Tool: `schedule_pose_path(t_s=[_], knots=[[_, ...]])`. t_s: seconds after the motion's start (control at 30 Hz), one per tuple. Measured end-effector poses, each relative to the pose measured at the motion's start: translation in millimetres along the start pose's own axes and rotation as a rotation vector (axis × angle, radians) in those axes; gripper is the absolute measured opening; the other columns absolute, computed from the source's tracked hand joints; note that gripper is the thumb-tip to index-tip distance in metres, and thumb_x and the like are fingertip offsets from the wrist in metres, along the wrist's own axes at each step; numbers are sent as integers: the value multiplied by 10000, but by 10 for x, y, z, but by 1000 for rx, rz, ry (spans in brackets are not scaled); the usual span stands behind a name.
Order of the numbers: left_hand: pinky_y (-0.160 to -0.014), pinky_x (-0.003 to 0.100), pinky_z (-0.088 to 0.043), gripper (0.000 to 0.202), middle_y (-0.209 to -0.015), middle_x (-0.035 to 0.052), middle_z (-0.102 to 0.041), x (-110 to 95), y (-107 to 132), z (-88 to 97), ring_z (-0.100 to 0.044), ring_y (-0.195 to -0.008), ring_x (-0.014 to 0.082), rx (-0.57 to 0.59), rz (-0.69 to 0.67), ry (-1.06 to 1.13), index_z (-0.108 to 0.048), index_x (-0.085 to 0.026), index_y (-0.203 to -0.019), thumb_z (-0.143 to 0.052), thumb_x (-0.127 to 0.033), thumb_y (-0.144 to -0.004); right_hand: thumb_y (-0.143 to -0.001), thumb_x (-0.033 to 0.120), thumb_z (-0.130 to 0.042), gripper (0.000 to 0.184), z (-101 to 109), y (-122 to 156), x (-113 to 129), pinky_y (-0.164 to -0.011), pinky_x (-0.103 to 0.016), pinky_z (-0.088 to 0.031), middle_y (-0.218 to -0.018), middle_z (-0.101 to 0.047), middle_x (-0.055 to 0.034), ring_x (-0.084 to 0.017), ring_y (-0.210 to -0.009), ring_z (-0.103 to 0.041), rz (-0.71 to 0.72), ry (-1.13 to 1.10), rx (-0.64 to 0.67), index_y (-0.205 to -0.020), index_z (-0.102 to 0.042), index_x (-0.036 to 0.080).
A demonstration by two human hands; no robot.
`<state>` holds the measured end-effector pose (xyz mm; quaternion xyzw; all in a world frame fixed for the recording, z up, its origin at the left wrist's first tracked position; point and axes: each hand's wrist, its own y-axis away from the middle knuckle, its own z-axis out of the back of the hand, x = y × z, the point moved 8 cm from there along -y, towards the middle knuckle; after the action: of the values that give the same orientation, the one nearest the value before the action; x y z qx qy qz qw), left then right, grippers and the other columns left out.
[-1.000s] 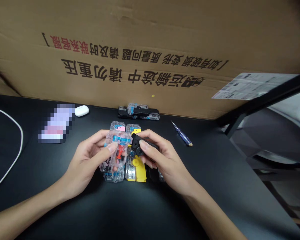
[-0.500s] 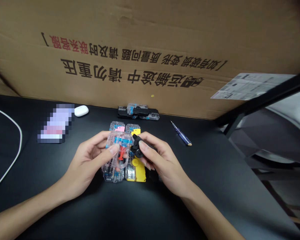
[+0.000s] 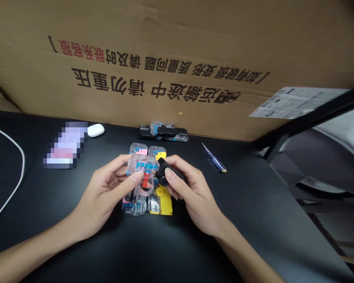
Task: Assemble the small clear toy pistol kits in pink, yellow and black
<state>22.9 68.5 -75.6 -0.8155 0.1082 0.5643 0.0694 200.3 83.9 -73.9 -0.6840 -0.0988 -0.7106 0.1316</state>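
My left hand (image 3: 109, 184) is closed on a clear plastic piece (image 3: 144, 161) with blue and red parts inside and a rounded loop at its lower end. Its thumb presses on the front by the red part. Close beside it, my right hand (image 3: 191, 184) pinches a black plastic piece (image 3: 162, 171) with a round disc on it. The two pieces almost meet; whether they touch I cannot tell. Beneath the hands lie a clear assembly with blue and pink parts (image 3: 135, 207) and one with yellow parts (image 3: 166, 202), both partly covered.
Black and clear assemblies (image 3: 163, 131) are stacked against a large cardboard box (image 3: 165, 35). To the right lies a purple-handled screwdriver (image 3: 214, 157). On the left are a blurred phone (image 3: 66, 145), a white earbud case (image 3: 96, 130) and a white cable (image 3: 23, 157) on the black table (image 3: 153, 251).
The clear piece has tilted in my left hand, and its lower end looks shorter now. My right hand has turned the black piece slightly, showing more of its length.
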Motion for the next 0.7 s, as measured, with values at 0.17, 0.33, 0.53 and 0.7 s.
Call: schedule_pose_path(t_s=[0.17, 0.33, 0.53, 0.7], knots=[[-866, 124, -674, 257, -1168, 23, -915, -27, 19, 9, -859, -941, 109, -7, -18, -34, -871, -285, -1336, -840, -310, -1082, -1143, 559, -705, 299, 11, 15, 19, -710, -284, -448, -862, -580, 24, -144, -742, -486, 45, 51, -9, -1198, -804, 283], [-876, 154, -697, 311, -1212, 25, -913, -9, 68, 32, -874, -964, 139, -18, -43, -164, -862, -292, -1360, -874, -308, -1050, -1161, 586, -663, 327, -58, 38, -51, -749, -287, -470, -1049, -693, -9, -162, -874, -591, -5, 2, 2, -1265, -785, 301], [-879, 170, -704, 289, -1203, 29, -915, -20, 100, 49, -876, -961, 146, -24, -106, -240, -873, -294, -1353, -855, -303, -1065, -1164, 606, -632, 349, -65, 35, 14, -865, -324, -499, -1095, -722, -17, -198, -979, -626, 11, 82, 43, -1201, -756, 282], [-861, 143, -696, 293, -1194, 23, -919, -41, 121, 71, -880, -946, 134, -62, -140, -264, -870, -303, -1364, -845, -285, -1073, -1159, 631, -615, 379, -78, 41, 5, -830, -335, -481, -1025, -656, -11, -204, -937, -598, 0, 50, 62, -1101, -707, 267]])
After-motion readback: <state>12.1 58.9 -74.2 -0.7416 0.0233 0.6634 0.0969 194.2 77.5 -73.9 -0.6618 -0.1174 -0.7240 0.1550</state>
